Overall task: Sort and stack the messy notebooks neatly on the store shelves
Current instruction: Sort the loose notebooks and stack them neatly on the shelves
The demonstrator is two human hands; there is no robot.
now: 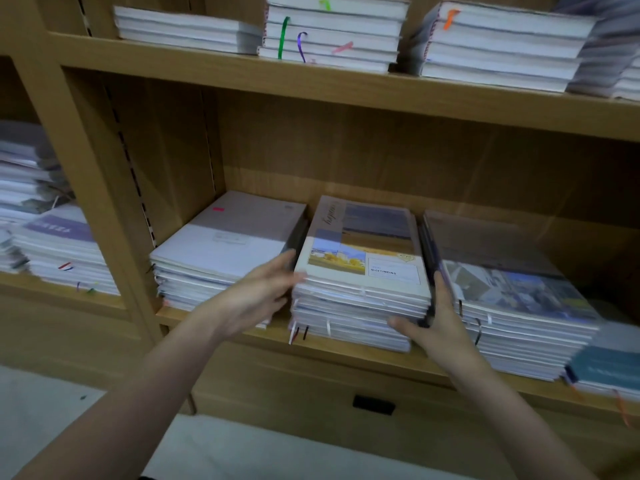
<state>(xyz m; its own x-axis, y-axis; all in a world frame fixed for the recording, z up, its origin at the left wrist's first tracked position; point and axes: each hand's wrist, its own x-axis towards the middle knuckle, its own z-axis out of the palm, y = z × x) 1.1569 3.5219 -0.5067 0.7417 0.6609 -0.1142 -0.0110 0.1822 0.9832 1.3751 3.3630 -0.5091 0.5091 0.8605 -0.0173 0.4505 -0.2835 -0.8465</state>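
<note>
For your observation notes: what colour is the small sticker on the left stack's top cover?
Pink sticker, seen in the head view.

The shelves (346, 88) are showing light wood with a smooth, matt grain. The middle stack of notebooks (360, 296) is showing paper pages under a smooth, faintly glossy printed cover, with thin satin-looking ribbon markers (284, 36) hanging above.

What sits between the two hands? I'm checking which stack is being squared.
In the head view, the middle notebook stack lies between the left hand and right hand.

Wooden shelf (346, 355) with three notebook stacks (363, 299) side by side, touching.
</note>
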